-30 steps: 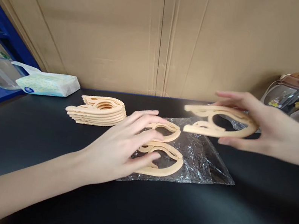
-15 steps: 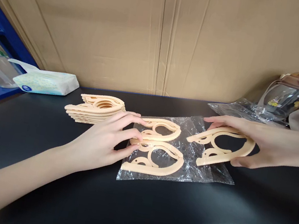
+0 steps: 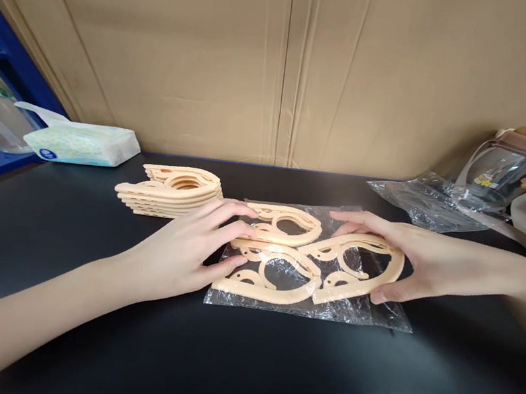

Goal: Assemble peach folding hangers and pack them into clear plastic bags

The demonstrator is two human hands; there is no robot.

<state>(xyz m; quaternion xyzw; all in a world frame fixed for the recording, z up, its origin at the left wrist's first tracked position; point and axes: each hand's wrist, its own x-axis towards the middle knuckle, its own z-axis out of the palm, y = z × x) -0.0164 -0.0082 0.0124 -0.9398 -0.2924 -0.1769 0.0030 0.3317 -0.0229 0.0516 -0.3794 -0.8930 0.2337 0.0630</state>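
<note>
Two beige plastic folding hangers [image 3: 271,298] lie side by side, folded, at a clear plastic bag [image 3: 349,315]; I cannot tell whether they are in it or on it. My left hand [image 3: 195,239] has its bent fingers and thumb on their left ends, gripping them. A third folded hanger [image 3: 395,269] is held at its rounded right end by my right hand [image 3: 414,259], thumb in front and fingers behind. Its left tips meet the other two hangers over the bag. Behind my left hand stands a neat stack of the same hangers [image 3: 168,191], partly covered by the fingers.
A tissue pack [image 3: 85,144] lies at the back left of the black tabletop [image 3: 235,360]. At the back right are another clear plastic bag [image 3: 428,201] and a strapped drink bottle [image 3: 509,171]. Cardboard [image 3: 192,44] forms the back wall.
My right hand has moved left with its hanger, bringing it against the two on the bag. The left hand stays nearly in place, with the two hangers shifted slightly.
</note>
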